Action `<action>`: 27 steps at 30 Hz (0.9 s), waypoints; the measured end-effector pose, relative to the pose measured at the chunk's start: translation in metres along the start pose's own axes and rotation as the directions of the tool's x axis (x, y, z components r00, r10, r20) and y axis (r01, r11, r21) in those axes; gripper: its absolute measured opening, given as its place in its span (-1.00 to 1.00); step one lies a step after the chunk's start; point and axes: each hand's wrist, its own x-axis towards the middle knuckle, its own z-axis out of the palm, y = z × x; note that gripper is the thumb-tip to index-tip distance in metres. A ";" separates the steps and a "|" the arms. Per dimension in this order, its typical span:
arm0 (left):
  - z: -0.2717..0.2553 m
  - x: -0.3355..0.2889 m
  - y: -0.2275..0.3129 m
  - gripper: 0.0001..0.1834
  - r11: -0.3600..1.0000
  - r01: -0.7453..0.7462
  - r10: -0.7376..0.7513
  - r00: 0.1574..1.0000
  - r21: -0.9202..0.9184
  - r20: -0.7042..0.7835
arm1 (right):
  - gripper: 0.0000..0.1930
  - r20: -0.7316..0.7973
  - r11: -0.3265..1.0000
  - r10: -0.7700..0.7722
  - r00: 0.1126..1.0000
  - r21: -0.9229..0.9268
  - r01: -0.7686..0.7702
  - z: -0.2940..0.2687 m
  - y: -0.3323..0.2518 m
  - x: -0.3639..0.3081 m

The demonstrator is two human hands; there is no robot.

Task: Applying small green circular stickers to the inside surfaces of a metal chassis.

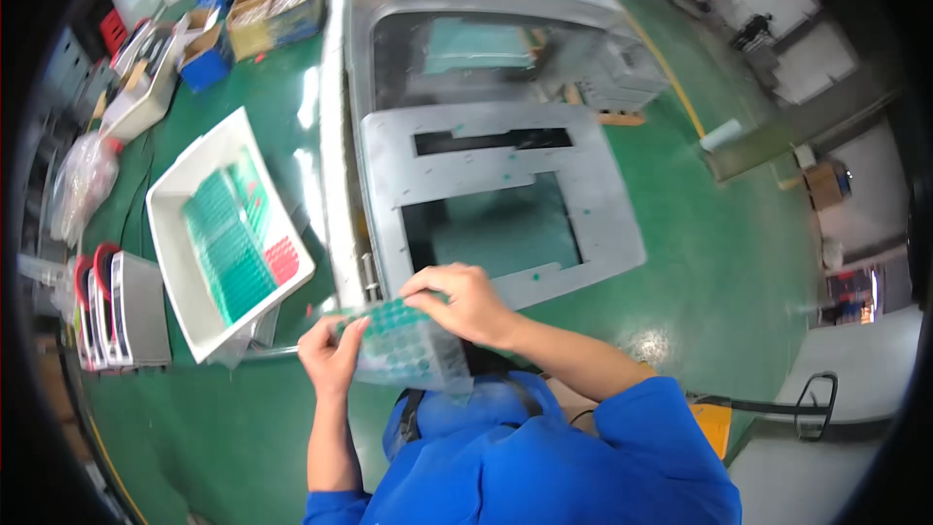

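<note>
Between my two hands, in front of my body, hangs a thin see-through plastic sheet [397,348] with rows of green round dots. Its left upper edge is pinched by my left hand [331,355], the thumb lying along the top. My right hand [465,303] grips the upper right part between thumb and bent fingers. Whether the sheet is a single layer or a bag cannot be made out. Just beyond my hands stands a grey machine frame [384,170], its light panel [486,157] cut with a narrow slot and a larger opening.
A white bin [175,253] on the left holds green dotted sheets [228,243] and a red dotted piece [282,261]. Beside it stand white upright holders [136,311] with red rims. Cardboard boxes [277,5] and a blue box [204,56] lie farther back on the green floor [700,262].
</note>
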 end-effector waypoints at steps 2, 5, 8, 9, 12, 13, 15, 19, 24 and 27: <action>-0.002 0.002 -0.005 -0.84 0.998 0.043 -0.043 0.999 0.041 0.004 | -0.93 -0.023 0.993 -0.075 0.997 -0.097 0.072 0.004 0.005 0.004; 0.001 0.006 -0.008 -0.85 0.989 0.118 -0.117 0.993 -0.084 0.023 | -0.94 -0.069 0.944 -0.277 0.958 -0.206 0.258 0.011 0.018 0.012; 0.004 0.009 -0.017 -0.87 0.961 0.229 -0.226 0.974 -0.154 0.034 | -0.92 -0.002 0.906 -0.352 0.936 -0.251 0.340 0.017 0.028 0.020; 0.004 0.011 -0.020 -0.87 0.953 0.254 -0.251 0.967 -0.165 0.036 | -0.93 0.032 0.898 -0.368 0.929 -0.248 0.364 0.019 0.035 0.023; 0.000 0.013 -0.028 -0.87 0.865 0.387 -0.426 0.903 -0.319 -0.060 | -0.97 -0.044 0.994 0.078 0.996 0.083 -0.074 0.018 0.047 0.043; -0.004 0.013 -0.033 -0.85 0.869 0.376 -0.423 0.902 -0.322 -0.087 | -0.97 -0.050 0.985 0.150 0.987 0.090 -0.145 0.012 0.065 0.057; -0.003 0.010 -0.044 -0.84 0.832 0.383 -0.466 0.875 -0.402 -0.132 | -0.94 -0.032 0.973 0.231 0.972 0.011 -0.231 0.004 0.095 0.082; -0.014 0.001 -0.053 -0.87 0.859 0.358 -0.466 0.842 -0.365 -0.271 | -0.94 0.113 0.951 0.309 0.944 -0.057 -0.304 -0.005 0.105 0.101; -0.044 -0.013 -0.076 -0.89 0.849 0.298 -0.480 0.780 -0.436 -0.402 | -0.96 0.312 0.956 0.288 0.905 -0.047 -0.288 0.003 0.083 0.066; -0.053 -0.014 -0.077 -0.87 0.839 0.319 -0.506 0.754 -0.440 -0.419 | -0.94 0.275 0.930 0.361 0.891 -0.035 -0.366 0.013 0.085 0.055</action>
